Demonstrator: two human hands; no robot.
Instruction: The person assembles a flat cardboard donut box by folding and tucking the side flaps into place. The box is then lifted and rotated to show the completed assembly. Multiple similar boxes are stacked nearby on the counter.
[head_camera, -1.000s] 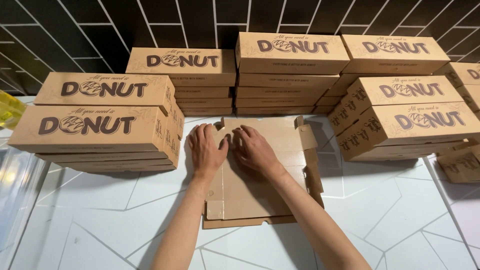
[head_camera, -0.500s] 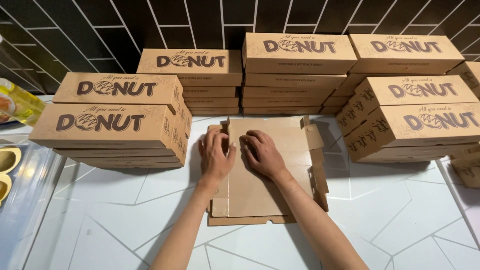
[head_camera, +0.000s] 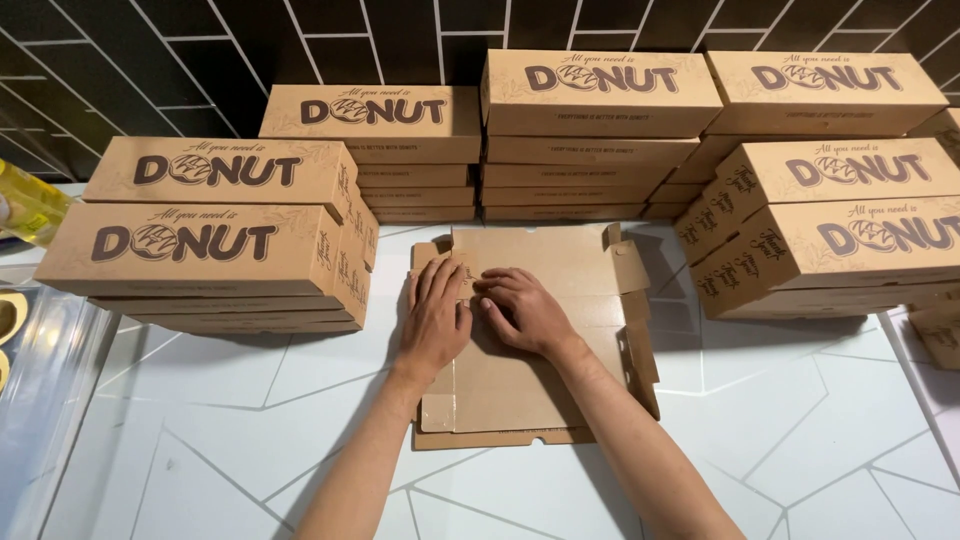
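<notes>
Hands, left (head_camera: 436, 318) and right (head_camera: 524, 311), flat on unfolded cardboard box (head_camera: 540, 390) amid stacked boxes (head_camera: 215, 245).

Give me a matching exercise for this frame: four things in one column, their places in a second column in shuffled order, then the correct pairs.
Things:
1. left hand
2. right hand
3. flat cardboard box blank
4. yellow bottle

Places:
A. at the far left edge, behind the left stack of boxes
B. palm down on the blank's left part
C. lying unfolded on the white table, between the stacks
D. fingers pressing the blank just right of the other hand

Pairs: 1-B, 2-D, 3-C, 4-A
</notes>
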